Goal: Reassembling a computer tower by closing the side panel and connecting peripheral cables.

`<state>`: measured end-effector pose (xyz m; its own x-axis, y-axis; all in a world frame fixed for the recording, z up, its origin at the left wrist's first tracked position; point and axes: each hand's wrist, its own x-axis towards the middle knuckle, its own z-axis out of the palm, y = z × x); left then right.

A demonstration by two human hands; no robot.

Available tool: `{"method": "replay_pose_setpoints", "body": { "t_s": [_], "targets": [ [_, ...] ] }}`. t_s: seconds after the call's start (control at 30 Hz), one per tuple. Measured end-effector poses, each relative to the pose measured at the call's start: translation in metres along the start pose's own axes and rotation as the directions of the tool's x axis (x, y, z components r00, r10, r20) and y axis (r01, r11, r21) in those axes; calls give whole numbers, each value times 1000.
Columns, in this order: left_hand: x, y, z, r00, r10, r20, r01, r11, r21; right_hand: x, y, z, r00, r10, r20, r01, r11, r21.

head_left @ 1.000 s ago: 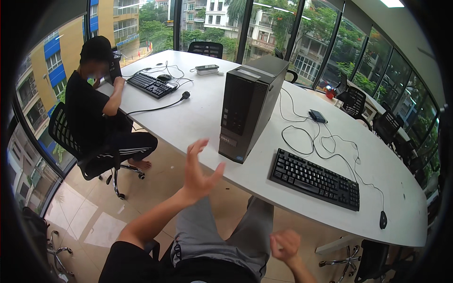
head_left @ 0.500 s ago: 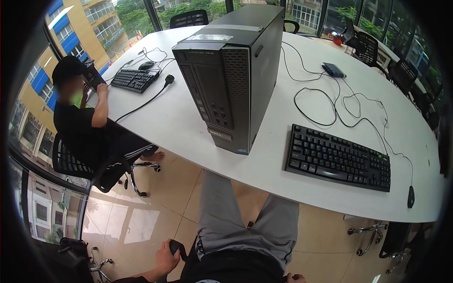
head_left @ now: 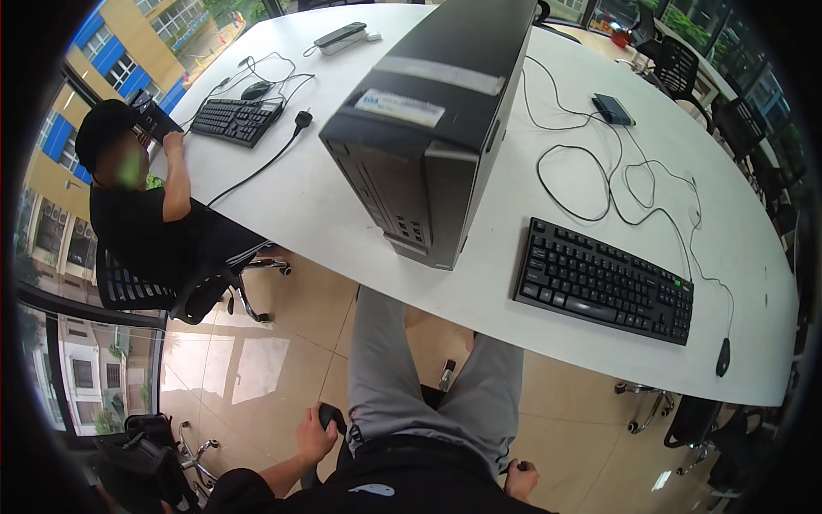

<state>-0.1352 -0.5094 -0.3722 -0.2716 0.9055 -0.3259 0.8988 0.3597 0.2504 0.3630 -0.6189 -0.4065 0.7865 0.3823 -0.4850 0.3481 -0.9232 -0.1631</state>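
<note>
My left hand [head_left: 318, 435] is wrapped round the black armrest [head_left: 332, 417] of my chair. My right hand [head_left: 521, 481] is closed at the other armrest, whose black end [head_left: 525, 466] shows between the fingers. In front of me a black desktop computer tower [head_left: 407, 158] stands upright on the white table [head_left: 342, 248], apart from both hands. Right of it lies a black keyboard [head_left: 606, 283]. A small black mouse [head_left: 723, 357] rests near the table's right edge.
On the left, a seated person [head_left: 141, 197] holds a dark box-shaped device [head_left: 156, 116] beside another keyboard [head_left: 236, 122] and mouse [head_left: 255, 90]. A black cable plug [head_left: 302, 121] lies left of the tower. Loose cables and a small dark device [head_left: 611, 109] lie at right.
The view has tipped, so the tower shows more of its top and a phone on a white box appears behind it. My right hand shows more fully; both hands stay at the armrests.
</note>
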Motion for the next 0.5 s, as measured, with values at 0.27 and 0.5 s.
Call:
{"method": "replay_pose_setpoints", "body": {
  "t_s": [0.27,0.5],
  "targets": [
    [-23,9,11,998,27,-63,-31,998,-56,10,16,-7,990,-114,-79,121,989,89],
    [50,62,-11,905,-86,-416,-130,876,-464,31,5,-13,971,-143,190,150,988,-24]
  ]
}}
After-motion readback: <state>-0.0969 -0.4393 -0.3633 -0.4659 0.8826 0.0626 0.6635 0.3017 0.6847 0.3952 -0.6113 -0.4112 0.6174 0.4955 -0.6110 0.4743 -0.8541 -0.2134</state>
